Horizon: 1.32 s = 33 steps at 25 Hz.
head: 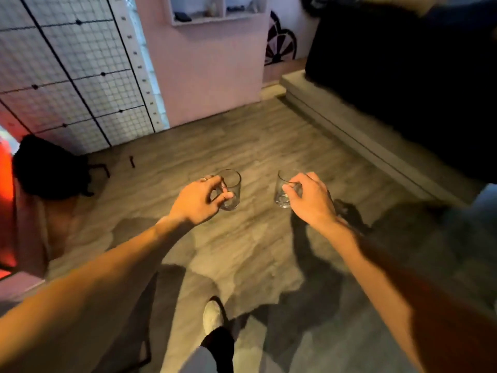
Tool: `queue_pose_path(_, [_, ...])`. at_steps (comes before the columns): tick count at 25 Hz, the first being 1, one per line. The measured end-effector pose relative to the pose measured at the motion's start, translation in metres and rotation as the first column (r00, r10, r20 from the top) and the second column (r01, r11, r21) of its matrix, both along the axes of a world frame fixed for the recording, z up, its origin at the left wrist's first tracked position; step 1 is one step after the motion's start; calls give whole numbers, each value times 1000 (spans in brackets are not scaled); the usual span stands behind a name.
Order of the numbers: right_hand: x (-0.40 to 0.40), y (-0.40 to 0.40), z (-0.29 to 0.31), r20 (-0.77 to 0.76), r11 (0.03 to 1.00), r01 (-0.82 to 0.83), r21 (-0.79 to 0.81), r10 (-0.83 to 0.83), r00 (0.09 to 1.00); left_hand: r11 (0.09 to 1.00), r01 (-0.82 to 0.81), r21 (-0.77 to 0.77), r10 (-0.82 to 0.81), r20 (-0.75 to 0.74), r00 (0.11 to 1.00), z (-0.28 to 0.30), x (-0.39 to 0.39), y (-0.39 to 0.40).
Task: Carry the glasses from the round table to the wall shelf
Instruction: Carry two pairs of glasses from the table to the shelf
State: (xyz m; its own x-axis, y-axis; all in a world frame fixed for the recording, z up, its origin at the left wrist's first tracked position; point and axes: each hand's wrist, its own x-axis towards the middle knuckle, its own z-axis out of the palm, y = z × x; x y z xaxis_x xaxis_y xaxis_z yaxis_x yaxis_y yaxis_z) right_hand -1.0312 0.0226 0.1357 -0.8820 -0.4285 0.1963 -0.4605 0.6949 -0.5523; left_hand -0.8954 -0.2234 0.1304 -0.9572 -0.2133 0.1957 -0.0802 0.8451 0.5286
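The left hand (200, 201) is closed around one clear glass (230, 188), and the right hand (309, 199) is closed around another clear glass (283, 193). Each hand comes at its glass from the side and a bit from above, with the fingers (215, 181) curled round the wall near the rim. Both glasses stand up straight, mouths up, and look empty.

The two glasses are out in front of the body, near each other but not touching. Each one pokes out from the inner side of its hand, so they sit between the two hands.

These glasses are likely hard, smooth and a little slippery. They look small and fairly light, with thick bottoms. They would break if dropped on the wood floor (255, 146) below the hands. A good hold is round the middle of the wall, with the thumb on one side and the fingers on the other.

Far past the hands, up on the pink wall, hangs the wall shelf (219, 19). A shoe (213, 317) steps below, so the carrying seems partway done.
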Motion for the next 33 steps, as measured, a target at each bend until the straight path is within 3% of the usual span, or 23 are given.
queue_pose_path(6, [-145, -83, 63, -96, 989, 78, -125, -91, 991, 995, 96, -33, -96, -13, 995, 57, -182, -86])
queue_pose_path(11, [-272, -151, 88, -108, 988, 43, -148, -59, 992, 990, 123, -67, -126, -39, 991, 94, -326, -144])
queue_pose_path(15, [-387, -203, 89, -152, 982, -11, -190, -18, 988, 993, 66, -94, -73, -78, 994, 95, -435, -195])
queue_pose_path(24, [-626, -331, 95, -196, 976, -168, -136, 140, 971, 995, -70, 66, 75, -75, 994, 102, -641, -305])
queue_pose_path(33, [-810, -502, 111, -253, 962, -223, -157, 179, 951, 994, -83, -78, 72, -126, 989, 132, -829, -464])
